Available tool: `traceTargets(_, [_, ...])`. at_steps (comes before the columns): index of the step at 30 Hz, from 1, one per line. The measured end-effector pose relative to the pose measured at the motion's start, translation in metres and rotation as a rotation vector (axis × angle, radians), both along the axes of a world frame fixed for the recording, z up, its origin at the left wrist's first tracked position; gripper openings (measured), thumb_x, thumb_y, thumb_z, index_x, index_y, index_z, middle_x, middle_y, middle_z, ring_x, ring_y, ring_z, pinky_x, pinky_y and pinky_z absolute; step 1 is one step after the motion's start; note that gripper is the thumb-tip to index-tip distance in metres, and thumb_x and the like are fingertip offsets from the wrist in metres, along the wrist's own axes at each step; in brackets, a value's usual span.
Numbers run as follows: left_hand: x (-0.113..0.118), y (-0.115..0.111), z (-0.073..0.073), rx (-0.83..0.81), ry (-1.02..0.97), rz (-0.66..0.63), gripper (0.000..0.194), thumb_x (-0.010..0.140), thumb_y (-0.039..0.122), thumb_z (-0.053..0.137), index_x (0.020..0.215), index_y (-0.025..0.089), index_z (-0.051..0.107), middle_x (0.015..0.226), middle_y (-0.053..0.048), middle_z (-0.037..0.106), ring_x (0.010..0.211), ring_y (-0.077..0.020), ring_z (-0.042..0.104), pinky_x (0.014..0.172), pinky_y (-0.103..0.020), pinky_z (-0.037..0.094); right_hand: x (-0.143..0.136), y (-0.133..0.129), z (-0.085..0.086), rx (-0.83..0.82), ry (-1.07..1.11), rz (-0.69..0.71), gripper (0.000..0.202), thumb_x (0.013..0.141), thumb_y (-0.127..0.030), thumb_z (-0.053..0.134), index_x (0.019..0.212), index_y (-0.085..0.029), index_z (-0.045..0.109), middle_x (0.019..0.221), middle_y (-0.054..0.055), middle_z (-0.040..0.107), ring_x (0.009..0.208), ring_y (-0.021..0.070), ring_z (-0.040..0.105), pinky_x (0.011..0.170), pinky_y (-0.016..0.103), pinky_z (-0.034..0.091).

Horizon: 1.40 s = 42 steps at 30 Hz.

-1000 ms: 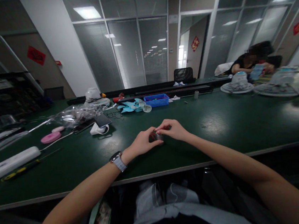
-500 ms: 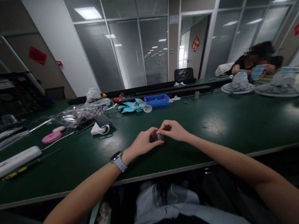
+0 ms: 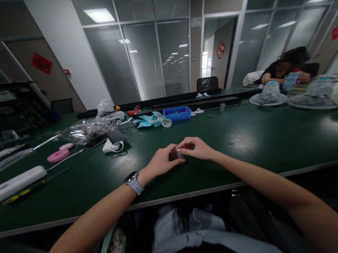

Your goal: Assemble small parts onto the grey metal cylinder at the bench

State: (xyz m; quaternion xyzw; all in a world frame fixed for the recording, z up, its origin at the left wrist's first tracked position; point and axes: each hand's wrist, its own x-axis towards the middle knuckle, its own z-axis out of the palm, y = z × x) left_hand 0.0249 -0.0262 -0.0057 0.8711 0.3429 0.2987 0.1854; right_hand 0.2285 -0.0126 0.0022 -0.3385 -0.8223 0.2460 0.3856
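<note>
Low over the green table, my left hand curls its thumb and fingers around a small grey metal cylinder. My right hand meets it from the right, thumb and fingertips pinched at the cylinder's top. Whether those fingertips grip a separate small part there is too small to make out. Much of the cylinder is hidden by my fingers. A similar grey cylinder stands farther back on the table.
A blue bin and light-blue fan blades lie ahead. To the left are a white charger, pink discs, a power strip and a yellow screwdriver. White fan housings stand right, near another person.
My right fingertips have shifted very slightly at the top of the cylinder, and the cylinder looks a little more tilted. My left hand stays around it in nearly the same place.
</note>
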Motion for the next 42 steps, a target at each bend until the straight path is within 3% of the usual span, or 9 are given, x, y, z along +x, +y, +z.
traceTargets(9, [0.0, -0.003, 0.003, -0.019, -0.002, 0.006, 0.043, 0.078, 0.046, 0.066, 0.111, 0.021, 0.056, 0.088, -0.002, 0.068, 0.077, -0.0172, 0.064, 0.07, -0.027, 0.049, -0.001, 0.0, 0.001, -0.079, 0.036, -0.032, 0.035, 0.075, -0.046, 0.068, 0.08, -0.012, 0.07, 0.068, 0.003, 0.062, 0.057, 0.0091, 0.048, 0.052, 0.022, 0.037])
traceTargets(22, [0.0, -0.002, 0.001, 0.005, 0.002, 0.01, 0.042, 0.078, 0.046, 0.066, 0.11, 0.021, 0.057, 0.091, -0.003, 0.069, 0.078, -0.0173, 0.065, 0.07, -0.027, 0.049, -0.002, -0.003, 0.003, -0.03, 0.036, -0.05, 0.033, 0.078, -0.045, 0.065, 0.08, -0.013, 0.069, 0.07, 0.003, 0.063, 0.059, 0.0097, 0.05, 0.054, 0.023, 0.039])
traceTargets(28, [-0.002, 0.004, -0.004, 0.029, 0.001, 0.168, 0.042, 0.078, 0.047, 0.065, 0.112, 0.023, 0.057, 0.088, -0.003, 0.071, 0.079, -0.0192, 0.067, 0.071, -0.029, 0.051, 0.001, 0.005, 0.0, 0.023, 0.09, -0.156, 0.035, 0.08, -0.047, 0.062, 0.087, -0.014, 0.072, 0.068, 0.003, 0.065, 0.058, 0.01, 0.049, 0.054, 0.023, 0.036])
traceTargets(32, [-0.007, 0.011, -0.007, 0.024, -0.018, 0.248, 0.039, 0.079, 0.044, 0.064, 0.112, 0.024, 0.057, 0.092, -0.003, 0.071, 0.082, -0.02, 0.067, 0.07, -0.03, 0.052, 0.007, 0.015, -0.008, -0.03, -0.054, -0.159, 0.034, 0.078, -0.047, 0.064, 0.087, -0.015, 0.075, 0.068, 0.003, 0.065, 0.057, 0.0103, 0.049, 0.053, 0.022, 0.035])
traceTargets(38, [-0.009, 0.014, -0.011, 0.054, -0.003, 0.272, 0.04, 0.08, 0.044, 0.063, 0.113, 0.023, 0.056, 0.097, -0.005, 0.071, 0.084, -0.0211, 0.068, 0.072, -0.031, 0.052, 0.011, 0.016, -0.013, -0.039, -0.348, -0.087, 0.026, 0.077, -0.043, 0.067, 0.09, -0.023, 0.077, 0.07, 0.002, 0.063, 0.061, 0.0113, 0.05, 0.055, 0.023, 0.034])
traceTargets(42, [-0.009, 0.014, -0.011, 0.045, -0.005, 0.262, 0.041, 0.08, 0.044, 0.063, 0.115, 0.023, 0.055, 0.097, -0.006, 0.071, 0.085, -0.0214, 0.068, 0.072, -0.031, 0.053, 0.013, 0.015, -0.011, -0.08, -0.426, -0.073, 0.035, 0.075, -0.049, 0.067, 0.099, -0.025, 0.075, 0.074, 0.002, 0.063, 0.061, 0.0114, 0.05, 0.056, 0.023, 0.035])
